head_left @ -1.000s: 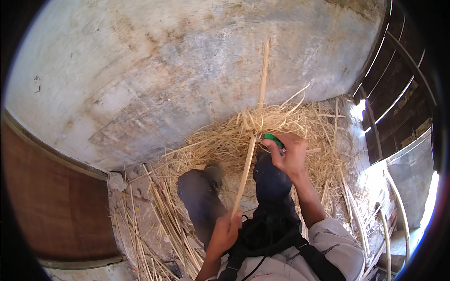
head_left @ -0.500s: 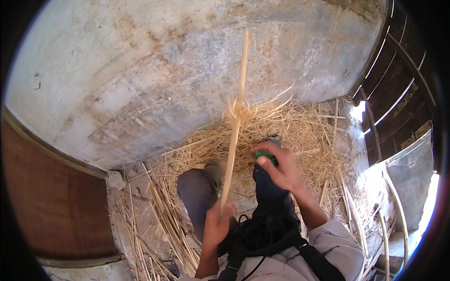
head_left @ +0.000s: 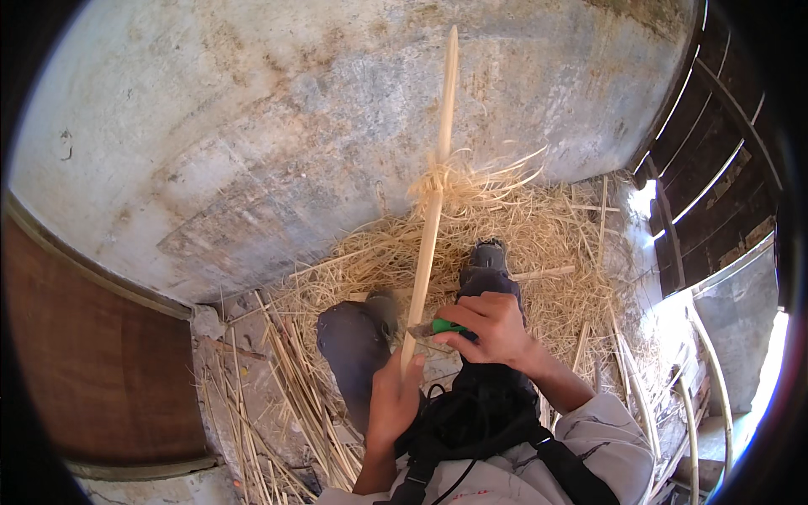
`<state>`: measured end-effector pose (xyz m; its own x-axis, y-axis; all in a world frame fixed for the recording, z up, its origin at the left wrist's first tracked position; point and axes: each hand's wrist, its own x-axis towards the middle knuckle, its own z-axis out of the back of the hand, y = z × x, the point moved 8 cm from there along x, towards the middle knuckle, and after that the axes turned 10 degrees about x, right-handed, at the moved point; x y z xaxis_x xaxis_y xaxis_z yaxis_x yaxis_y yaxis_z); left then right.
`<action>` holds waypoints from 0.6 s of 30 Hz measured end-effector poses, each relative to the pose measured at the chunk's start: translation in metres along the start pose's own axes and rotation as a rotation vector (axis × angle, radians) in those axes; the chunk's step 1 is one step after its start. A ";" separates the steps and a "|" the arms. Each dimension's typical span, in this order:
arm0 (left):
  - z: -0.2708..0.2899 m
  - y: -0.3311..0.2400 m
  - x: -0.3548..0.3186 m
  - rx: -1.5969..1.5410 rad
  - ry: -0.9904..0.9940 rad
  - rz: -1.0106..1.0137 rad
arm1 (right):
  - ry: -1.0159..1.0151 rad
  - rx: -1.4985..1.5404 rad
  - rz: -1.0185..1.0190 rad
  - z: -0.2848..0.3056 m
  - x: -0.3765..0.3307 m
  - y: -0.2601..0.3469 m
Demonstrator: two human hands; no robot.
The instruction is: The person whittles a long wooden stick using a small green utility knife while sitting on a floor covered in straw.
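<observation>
My left hand [head_left: 396, 394] is closed around the lower end of a pale strip of split bamboo [head_left: 428, 240], which slants up and away from me toward the wall. Curled shavings [head_left: 436, 178] cling to the strip around its middle, and its far end tapers to a point. In my right hand [head_left: 490, 330] is a knife with a green handle [head_left: 452, 327]. Its short dark blade [head_left: 419, 331] meets the strip's edge just above my left hand. My right fingers wrap the handle, with the thumb along the near side.
A thick pile of shavings [head_left: 555, 231] covers the floor beyond my legs. Bundled bamboo strips [head_left: 303, 387] lie at the left, and longer curved poles [head_left: 715, 370] stand at the right. A stained wall [head_left: 278, 143] rises ahead; a brown panel [head_left: 101, 353] is at far left.
My right hand has moved left and nearer to me, bringing the knife against the bamboo strip. The strip has shifted slightly, its far end reaching higher.
</observation>
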<state>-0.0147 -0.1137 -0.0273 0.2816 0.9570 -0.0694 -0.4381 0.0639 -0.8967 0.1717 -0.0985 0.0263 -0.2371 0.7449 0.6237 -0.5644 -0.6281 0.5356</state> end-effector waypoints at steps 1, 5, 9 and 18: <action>-0.001 0.000 0.000 0.006 -0.006 -0.016 | -0.006 -0.001 0.001 -0.001 0.000 0.001; -0.002 -0.005 0.001 -0.013 -0.009 -0.028 | 0.000 -0.017 0.013 0.001 0.001 0.004; -0.003 -0.006 0.001 -0.008 -0.007 -0.011 | -0.001 -0.048 0.019 0.002 0.001 0.007; -0.004 -0.011 0.004 0.102 0.029 0.058 | -0.096 -0.124 0.016 0.007 0.001 0.005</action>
<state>-0.0056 -0.1120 -0.0194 0.2774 0.9514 -0.1339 -0.5381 0.0384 -0.8420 0.1743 -0.1031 0.0338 -0.1732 0.7064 0.6863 -0.6560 -0.6025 0.4546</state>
